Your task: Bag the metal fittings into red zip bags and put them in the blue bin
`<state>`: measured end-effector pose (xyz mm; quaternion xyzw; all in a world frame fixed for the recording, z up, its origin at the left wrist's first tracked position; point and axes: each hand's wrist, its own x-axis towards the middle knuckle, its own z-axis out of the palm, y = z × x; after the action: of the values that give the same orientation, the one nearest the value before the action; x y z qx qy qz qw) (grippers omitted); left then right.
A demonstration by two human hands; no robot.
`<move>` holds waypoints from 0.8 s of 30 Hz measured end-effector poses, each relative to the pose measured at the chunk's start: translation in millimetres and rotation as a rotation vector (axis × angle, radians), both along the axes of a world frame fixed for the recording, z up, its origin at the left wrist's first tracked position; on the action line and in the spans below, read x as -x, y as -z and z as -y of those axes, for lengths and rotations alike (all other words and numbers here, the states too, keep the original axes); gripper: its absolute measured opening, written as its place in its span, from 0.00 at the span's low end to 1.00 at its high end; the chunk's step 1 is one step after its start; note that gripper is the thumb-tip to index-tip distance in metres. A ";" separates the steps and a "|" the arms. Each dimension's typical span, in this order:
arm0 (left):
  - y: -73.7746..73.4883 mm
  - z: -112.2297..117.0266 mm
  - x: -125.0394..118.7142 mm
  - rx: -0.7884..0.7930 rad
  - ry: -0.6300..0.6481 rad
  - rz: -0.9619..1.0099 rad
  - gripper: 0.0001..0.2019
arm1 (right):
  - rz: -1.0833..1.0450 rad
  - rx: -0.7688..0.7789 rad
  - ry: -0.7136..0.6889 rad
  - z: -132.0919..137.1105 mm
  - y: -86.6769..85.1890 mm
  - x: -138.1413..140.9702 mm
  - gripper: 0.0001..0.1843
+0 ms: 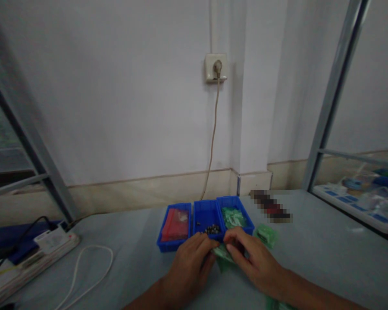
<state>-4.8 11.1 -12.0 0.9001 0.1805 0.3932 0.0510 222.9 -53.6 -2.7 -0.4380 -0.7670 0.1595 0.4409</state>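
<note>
Both my hands meet just in front of three blue bins. My left hand (190, 262) and my right hand (250, 256) have their fingers curled on a small green bag (222, 255) between them. The left bin (174, 228) holds a red packet. Small dark parts lie in the middle bin (207, 217). Green bags fill the right bin (234, 213). One more green bag (266, 234) lies on the table right of my right hand.
A white power strip (53, 243) and a looped white cable (93, 267) lie at the left. A cord hangs from a wall socket (216, 67). Metal frame posts stand at both sides. A tray of parts (362, 198) sits at the far right.
</note>
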 end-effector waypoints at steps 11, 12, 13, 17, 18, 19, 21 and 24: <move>-5.5 6.9 -0.8 0.133 0.002 -0.033 0.12 | 0.040 -0.097 -0.031 5.2 -6.8 -2.0 0.10; -7.0 7.3 -0.4 0.140 0.019 -0.033 0.11 | 0.049 -0.116 -0.026 4.3 -6.5 -2.1 0.09; -8.6 7.8 -0.1 0.144 0.032 -0.031 0.09 | 0.051 -0.139 -0.026 3.6 -6.8 -2.0 0.08; -12.5 8.5 0.4 0.165 0.064 -0.018 0.08 | 0.072 -0.174 -0.053 3.9 -11.3 -1.7 0.07; -12.2 8.1 0.3 0.173 0.080 -0.018 0.08 | 0.078 -0.178 -0.060 4.4 -12.0 -1.7 0.07; -11.3 7.4 0.2 0.178 0.096 -0.016 0.08 | 0.084 -0.180 -0.065 4.8 -12.1 -1.7 0.07; -8.3 5.5 -0.3 0.168 0.117 -0.001 0.07 | 0.085 -0.185 -0.064 4.9 -10.7 -1.6 0.06; -3.8 2.6 -1.3 0.134 0.121 0.034 0.06 | 0.059 -0.151 -0.045 3.7 -6.4 -1.6 0.03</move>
<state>-3.4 8.5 -8.2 0.8972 0.1508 0.3916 0.1378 224.5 -57.4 3.8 -0.3907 -0.7991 0.0983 0.4462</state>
